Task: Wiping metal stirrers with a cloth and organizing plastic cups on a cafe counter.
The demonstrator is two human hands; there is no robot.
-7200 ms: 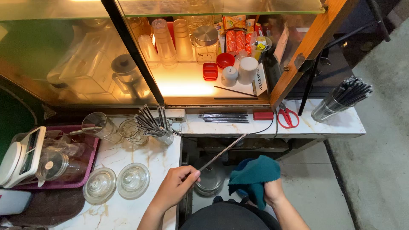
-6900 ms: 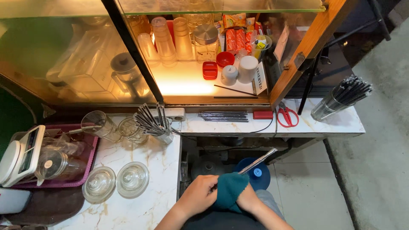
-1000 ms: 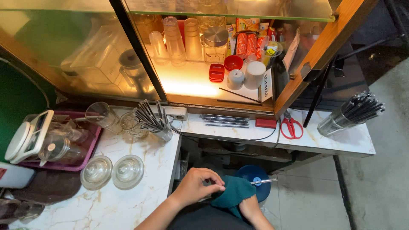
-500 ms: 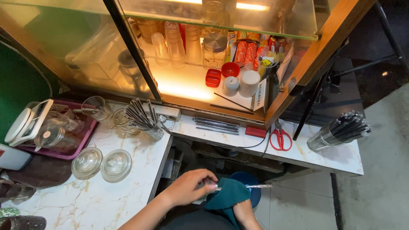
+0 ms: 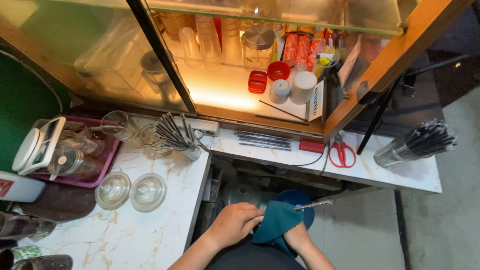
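From the head camera we saw our left hand (image 5: 235, 223) closed on one end of a thin metal straw, fingers pinched together; our right hand (image 5: 295, 235) was wrapped in a teal cloth (image 5: 276, 223) and clamped round the same metal straw (image 5: 314, 204), whose tip poked out past the cloth, up and to the right of that hand. We judged the step to be wiping the straw dry; the next move called for a firm pinch while drawing it through the cloth. A cup of more straws (image 5: 176, 136) stood well above our left hand, on the marble counter (image 5: 150, 225).

Bare forearms and hands (image 5: 235, 225) (no sleeves, rings or watch), dark clothing below.
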